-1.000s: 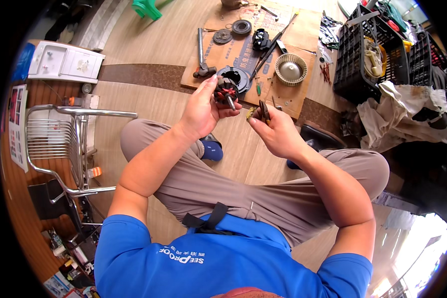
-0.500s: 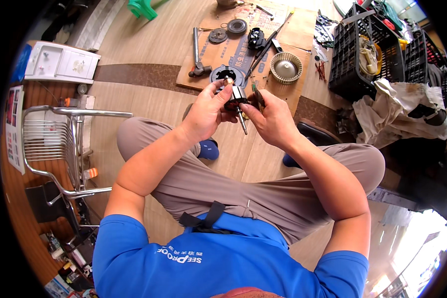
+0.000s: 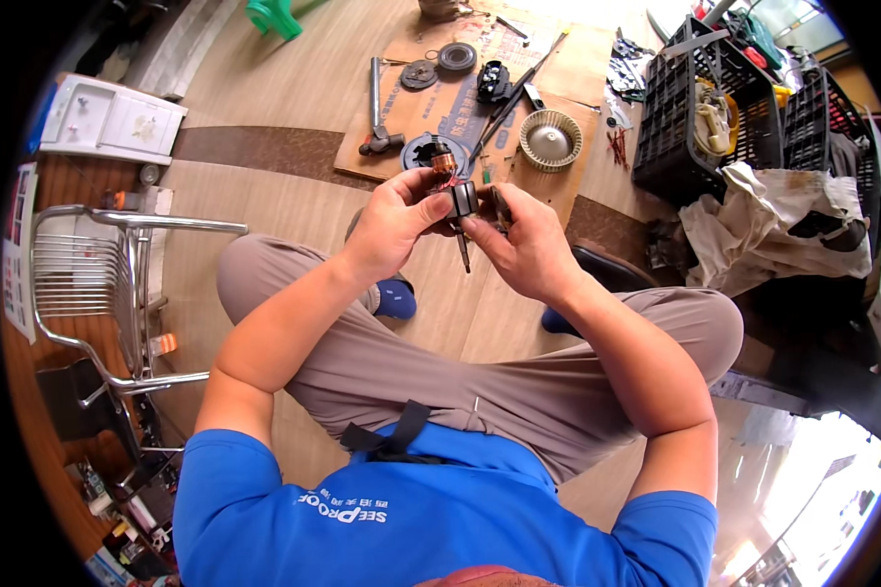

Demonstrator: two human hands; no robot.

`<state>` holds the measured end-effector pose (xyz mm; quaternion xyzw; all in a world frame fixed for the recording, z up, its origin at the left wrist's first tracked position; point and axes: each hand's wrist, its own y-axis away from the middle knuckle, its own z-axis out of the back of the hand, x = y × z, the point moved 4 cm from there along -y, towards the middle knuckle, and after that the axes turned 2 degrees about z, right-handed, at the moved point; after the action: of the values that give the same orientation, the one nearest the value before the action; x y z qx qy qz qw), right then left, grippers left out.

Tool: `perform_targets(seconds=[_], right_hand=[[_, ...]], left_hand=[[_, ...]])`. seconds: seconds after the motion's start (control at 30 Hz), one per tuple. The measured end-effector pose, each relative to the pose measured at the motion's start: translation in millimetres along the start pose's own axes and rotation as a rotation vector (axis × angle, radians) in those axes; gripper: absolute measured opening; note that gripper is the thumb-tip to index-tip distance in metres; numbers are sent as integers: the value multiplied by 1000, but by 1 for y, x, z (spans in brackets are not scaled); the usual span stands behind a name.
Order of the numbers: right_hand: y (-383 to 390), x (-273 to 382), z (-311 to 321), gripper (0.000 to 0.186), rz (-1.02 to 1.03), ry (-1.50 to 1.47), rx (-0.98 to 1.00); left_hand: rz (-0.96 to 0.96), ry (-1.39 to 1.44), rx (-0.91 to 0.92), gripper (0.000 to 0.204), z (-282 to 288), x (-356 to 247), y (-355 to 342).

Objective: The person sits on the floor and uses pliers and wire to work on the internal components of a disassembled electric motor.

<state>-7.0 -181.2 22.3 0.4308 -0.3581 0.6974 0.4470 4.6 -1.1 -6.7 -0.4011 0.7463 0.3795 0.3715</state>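
Observation:
A motor armature point(image 3: 462, 201), with a copper-coloured commutator at its upper end and a thin metal shaft pointing down, is held above the floor between my knees. My left hand point(image 3: 392, 221) is closed around its left side, thumb on the body. From the right, my right hand point(image 3: 531, 241) sets its thumb against the lower part of the armature. Those right fingers are also closed on a small dark piece point(image 3: 500, 203), mostly hidden, whose kind I cannot make out. Just beyond my hands, a grey round motor housing point(image 3: 416, 154) lies on the cardboard.
On the cardboard sheet point(image 3: 362, 161) lie a hammer point(image 3: 377, 108), a fan wheel point(image 3: 550, 139), two round discs point(image 3: 456, 57) and a black plastic part point(image 3: 493, 82). Black crates point(image 3: 656, 147) stand at right, with a stained cloth point(image 3: 744, 230) beside them. A metal chair point(image 3: 137, 220) is at left.
The armature has turned slightly in my fingers, so more of the copper commutator shows. The whole view has shifted a little. Both hands keep their hold.

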Motion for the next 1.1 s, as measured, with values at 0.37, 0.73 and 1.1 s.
perform_targets(seconds=[0.37,0.73,1.1], right_hand=[[5,5,1,39,-52,-33,30],[8,-2,-1,33,-140,-200,-14],[12,1,1,28,-217,-410,-73]], left_hand=[[-109,-42,58,55,-4,-6,1],[-93,-65,79,56,-1,-2,0],[-13,141,172,40,-9,-7,3]])
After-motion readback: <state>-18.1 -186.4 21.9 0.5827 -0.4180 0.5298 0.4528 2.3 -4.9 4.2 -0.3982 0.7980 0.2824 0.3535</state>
